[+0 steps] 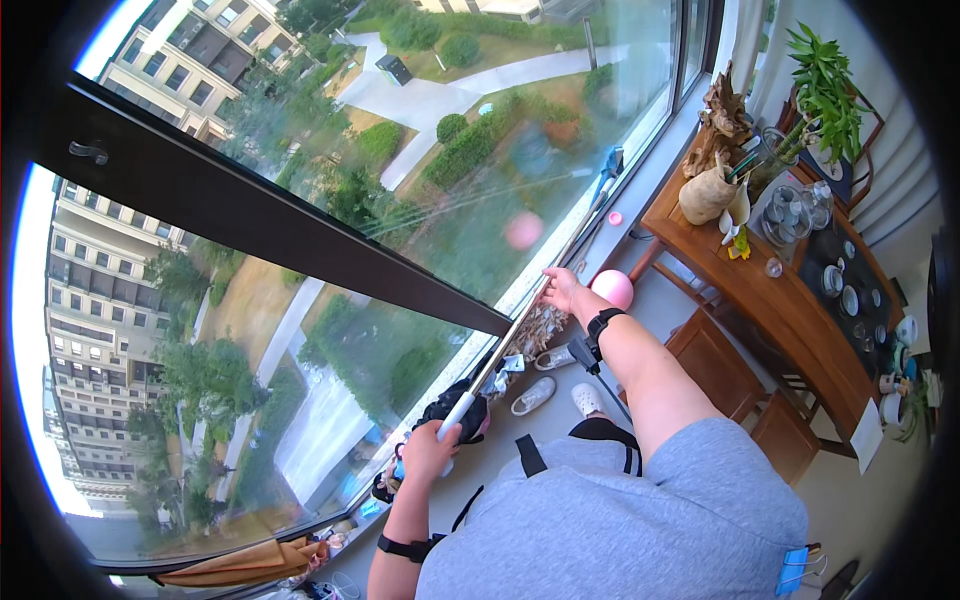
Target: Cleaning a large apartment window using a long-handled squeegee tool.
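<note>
Near the window (pixel 420 210), I've got both hands on a long pole (pixel 530 310) w/ a blue head at the far end. Left hand (pixel 428 452) clamped round the near end; right hand (pixel 562 290) closed on it mid-shaft. Pink ball (pixel 613 288) just beside right hand, wooden bench (pixel 760 290) to the right.

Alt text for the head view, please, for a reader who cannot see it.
A person holds a long pole in both hands, the left hand low on it and the right hand higher, its blue-headed far end lying against a large window. A wooden table crowded with small dishes and potted plants stands to the right.
</note>
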A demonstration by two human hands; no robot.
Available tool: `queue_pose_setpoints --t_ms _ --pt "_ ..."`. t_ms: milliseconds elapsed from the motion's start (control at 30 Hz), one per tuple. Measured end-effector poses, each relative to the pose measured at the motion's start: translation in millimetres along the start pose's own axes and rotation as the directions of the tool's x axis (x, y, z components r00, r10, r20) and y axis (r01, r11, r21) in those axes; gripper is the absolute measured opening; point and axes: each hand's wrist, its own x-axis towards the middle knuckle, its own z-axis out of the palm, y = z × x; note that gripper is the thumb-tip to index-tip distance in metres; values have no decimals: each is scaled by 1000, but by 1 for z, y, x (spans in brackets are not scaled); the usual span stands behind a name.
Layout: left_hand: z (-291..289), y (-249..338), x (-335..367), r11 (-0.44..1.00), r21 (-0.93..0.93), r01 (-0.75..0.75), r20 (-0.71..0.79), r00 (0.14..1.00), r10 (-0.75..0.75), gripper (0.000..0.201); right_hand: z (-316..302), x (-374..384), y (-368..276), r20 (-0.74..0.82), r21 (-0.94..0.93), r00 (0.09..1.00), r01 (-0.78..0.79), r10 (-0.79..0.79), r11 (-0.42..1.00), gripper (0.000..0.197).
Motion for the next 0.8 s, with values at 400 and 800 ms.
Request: queue_pose_setpoints --t_ms 400,800 --pt "-5 -117 -64 991 33 133 -104 986 -129 36 35 -28 113 90 -244 938 -305 334 921 33" --pt "31 -227 -210 921 -82 380 -247 888 -388 33 64 -93 265 81 -351 791 -547 606 760 46"
